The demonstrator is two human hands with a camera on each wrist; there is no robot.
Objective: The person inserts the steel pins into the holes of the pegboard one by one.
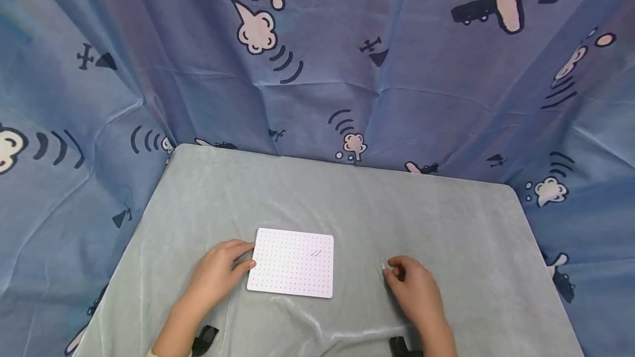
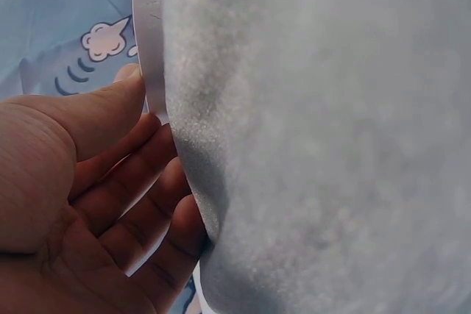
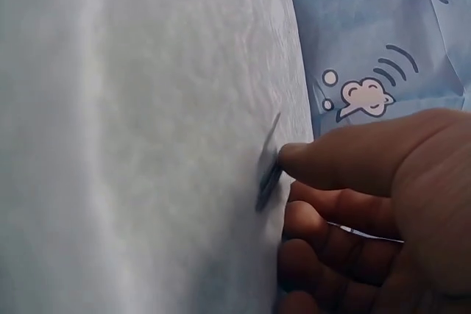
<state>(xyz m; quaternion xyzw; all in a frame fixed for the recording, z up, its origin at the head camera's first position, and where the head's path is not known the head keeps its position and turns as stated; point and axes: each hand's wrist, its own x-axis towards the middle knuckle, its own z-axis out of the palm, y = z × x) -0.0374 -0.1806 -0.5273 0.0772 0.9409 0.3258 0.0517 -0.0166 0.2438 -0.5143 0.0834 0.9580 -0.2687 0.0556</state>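
Observation:
A white pegboard (image 1: 283, 263) with rows of small holes lies on the cloth. Two short thin dark sticks (image 1: 316, 253) show on its right part. My left hand (image 1: 220, 269) holds the board's left edge, thumb overlapping it; edge-on, the board (image 2: 151, 27) shows beside the thumb in the left wrist view. To the right of the board, my right hand (image 1: 414, 288) pinches a few thin pin-like pieces (image 3: 270, 170) between thumb and fingers, low over the cloth. They look like a faint shiny sliver (image 1: 382, 265) in the head view; their exact number cannot be told.
A pale grey-green cloth (image 1: 471, 236) covers the table and wrinkles near the front. Blue curtains (image 1: 317, 70) with plane and cloud prints hang behind it and on both sides. Dark wrist straps (image 1: 204, 339) show at the front.

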